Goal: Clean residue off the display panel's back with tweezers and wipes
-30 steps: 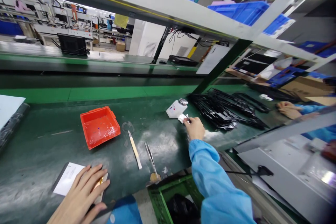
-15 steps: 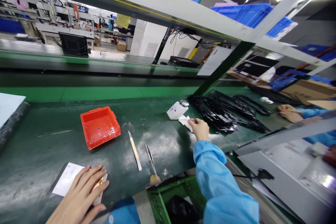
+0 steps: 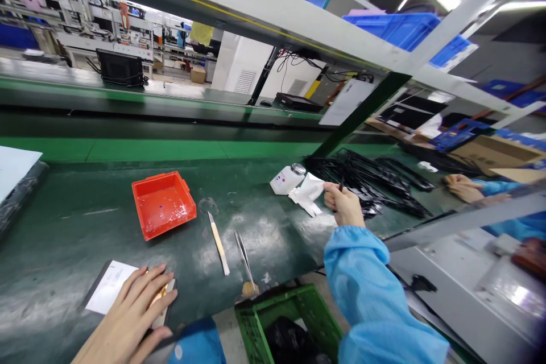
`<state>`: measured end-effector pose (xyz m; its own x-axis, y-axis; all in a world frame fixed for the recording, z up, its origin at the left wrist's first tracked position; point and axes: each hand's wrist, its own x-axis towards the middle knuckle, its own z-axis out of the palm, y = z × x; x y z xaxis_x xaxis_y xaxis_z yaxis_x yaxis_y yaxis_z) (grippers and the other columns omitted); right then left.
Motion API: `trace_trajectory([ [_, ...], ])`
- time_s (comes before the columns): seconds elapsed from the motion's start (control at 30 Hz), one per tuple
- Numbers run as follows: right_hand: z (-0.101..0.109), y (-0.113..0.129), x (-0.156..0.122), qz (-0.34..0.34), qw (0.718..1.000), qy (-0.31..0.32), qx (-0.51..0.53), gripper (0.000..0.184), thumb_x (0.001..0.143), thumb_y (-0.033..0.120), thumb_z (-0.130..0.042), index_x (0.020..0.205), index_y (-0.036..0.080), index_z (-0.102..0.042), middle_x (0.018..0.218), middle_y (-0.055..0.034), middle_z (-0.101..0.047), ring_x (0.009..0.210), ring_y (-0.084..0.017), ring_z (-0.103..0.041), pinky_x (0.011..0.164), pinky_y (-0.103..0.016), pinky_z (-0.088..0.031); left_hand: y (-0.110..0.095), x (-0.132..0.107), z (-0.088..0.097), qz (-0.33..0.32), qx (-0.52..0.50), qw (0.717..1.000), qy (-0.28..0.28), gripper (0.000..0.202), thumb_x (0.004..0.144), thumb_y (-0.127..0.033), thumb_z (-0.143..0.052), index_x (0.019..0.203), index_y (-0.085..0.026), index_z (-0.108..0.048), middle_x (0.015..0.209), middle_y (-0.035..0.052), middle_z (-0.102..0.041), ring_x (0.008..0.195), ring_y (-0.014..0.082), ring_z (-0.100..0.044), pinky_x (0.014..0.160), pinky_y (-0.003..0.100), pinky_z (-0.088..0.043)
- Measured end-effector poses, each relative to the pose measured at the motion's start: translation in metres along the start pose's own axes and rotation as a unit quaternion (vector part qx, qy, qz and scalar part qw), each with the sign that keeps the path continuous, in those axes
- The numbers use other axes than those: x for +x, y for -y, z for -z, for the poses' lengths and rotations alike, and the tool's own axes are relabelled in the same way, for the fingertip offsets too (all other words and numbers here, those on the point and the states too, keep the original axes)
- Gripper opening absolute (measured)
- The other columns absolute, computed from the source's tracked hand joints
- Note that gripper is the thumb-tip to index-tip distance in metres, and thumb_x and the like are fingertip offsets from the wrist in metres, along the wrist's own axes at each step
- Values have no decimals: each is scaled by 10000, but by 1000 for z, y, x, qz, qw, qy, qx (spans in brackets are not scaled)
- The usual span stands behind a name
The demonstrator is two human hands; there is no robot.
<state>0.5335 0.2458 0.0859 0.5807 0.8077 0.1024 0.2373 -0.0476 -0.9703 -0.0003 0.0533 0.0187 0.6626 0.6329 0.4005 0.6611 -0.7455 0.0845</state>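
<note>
One white wipe (image 3: pixel 310 190) is right of centre, just beside the bottle (image 3: pixel 283 181), its edge apparently pinched in the right hand's (image 3: pixel 347 206) grip with a dark item (image 3: pixel 342 182). Near left, the left hand (image 3: pixel 139 308), fingers spread, rests across a flat labelled piece (image 3: pixel 111 286), presumably steadying it.

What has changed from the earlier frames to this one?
The right hand, gripping a slim dark tool, has moved rightward, and more of the white wipe now shows beside the white bottle. The left hand stays on the flat white-faced piece; bottle, craft knife, tweezers and red bin stay put.
</note>
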Motion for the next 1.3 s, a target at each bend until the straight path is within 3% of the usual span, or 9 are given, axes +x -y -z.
trace_trajectory([
  [0.17,0,29,-24,59,996,-21,62,254,926,340,-584,1097,153,-597,986,-43,-641,769,-152,-635,656,-311,-548,0,-3,-2,18,-27,999,3,460,913,-364,-580,1355,-286,-482,1402,13,-509,1308,229,-445,1104,357,-363],
  [0.3,-7,60,-66,114,989,-10,88,205,814,388,-666,767,204,-588,485,102,-332,370,-59,-254,329,-198,-232,-1,-2,1,10,-45,999,-9,502,909,-350,-584,1385,-270,-447,1399,31,-513,1317,239,-436,1098,369,-375],
  [0.5,-68,99,-181,79,975,207,32,253,751,409,-726,832,198,-613,644,38,-501,494,-82,-408,397,-185,-298,-14,27,21,156,-267,950,-29,602,897,-384,-591,1434,-260,-349,1476,94,-402,1360,282,-375,1089,454,-376],
  [0.77,-145,125,-283,-29,905,415,93,298,786,498,-680,832,233,-552,591,67,-399,460,-82,-336,397,-185,-280,-30,80,39,274,-806,524,-31,420,871,-495,-595,1103,-146,-616,925,99,-675,968,248,-644,910,385,-474],
  [0.87,-155,113,-288,-34,909,396,127,281,794,483,-681,837,241,-545,614,72,-367,467,-73,-315,397,-171,-257,-28,74,35,335,-816,454,-122,348,806,-393,-706,1027,-147,-598,800,42,-635,786,178,-641,763,278,-484],
  [0.97,-161,98,-291,-29,913,371,165,254,815,466,-670,874,247,-554,631,83,-334,443,-52,-243,380,-162,-189,-20,66,34,378,-742,502,-232,443,800,-352,-716,1168,-202,-519,784,-11,-601,695,120,-586,677,224,-454],
  [1.07,-164,85,-295,-24,924,333,186,307,810,440,-684,1050,293,-561,683,76,-412,431,-47,-234,373,-171,-182,-9,60,42,376,-625,627,-273,555,842,-311,-668,1337,-249,-426,802,-20,-588,766,136,-578,751,252,-454],
  [1.2,-164,72,-301,18,938,315,143,349,831,464,-647,1116,262,-642,666,42,-483,451,-79,-309,417,-223,-289,-1,54,59,339,-433,806,-218,220,903,-302,-584,1102,-234,-648,1028,41,-636,987,195,-577,900,309,-431],
  [1.3,-162,67,-305,86,944,308,81,290,822,435,-665,1042,251,-703,699,9,-534,534,-124,-420,510,-265,-369,1,53,68,288,-334,879,-181,164,913,-280,-576,1055,-234,-646,1066,42,-638,1030,208,-561,908,332,-438],
])
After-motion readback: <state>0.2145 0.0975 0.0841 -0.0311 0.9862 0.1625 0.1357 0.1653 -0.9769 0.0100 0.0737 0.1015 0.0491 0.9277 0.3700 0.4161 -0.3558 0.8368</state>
